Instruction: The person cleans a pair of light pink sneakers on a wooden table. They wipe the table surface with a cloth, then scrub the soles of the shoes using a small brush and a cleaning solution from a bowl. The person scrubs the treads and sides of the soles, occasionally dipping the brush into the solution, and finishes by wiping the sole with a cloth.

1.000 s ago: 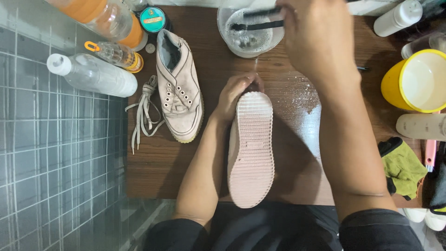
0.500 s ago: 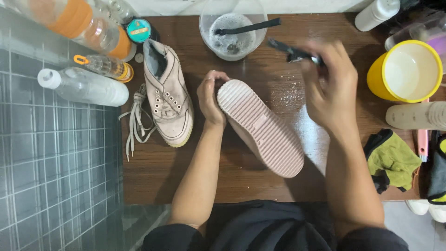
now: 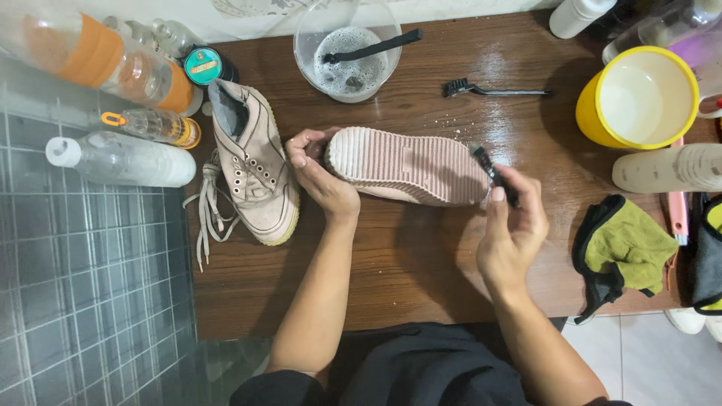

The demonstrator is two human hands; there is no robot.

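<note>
My left hand (image 3: 320,177) grips one end of a pale pink shoe (image 3: 410,165) that lies sole-up across a wet brown wooden table (image 3: 421,263). My right hand (image 3: 511,225) holds a small black brush (image 3: 492,173), its head touching the other end of the ribbed sole. A matching shoe (image 3: 252,169) stands upright to the left with its white laces (image 3: 207,207) pulled loose beside it.
A clear bowl of foamy water (image 3: 347,53) with a black brush in it sits at the back. A second black brush (image 3: 492,90) lies near a yellow cup (image 3: 639,98). Plastic bottles (image 3: 120,158) lie at the left, a green cloth (image 3: 624,248) at the right.
My left hand has turned the sole-up shoe from pointing toward me to lying crosswise. My right hand came back from the bowl with a brush and now touches the sole.
</note>
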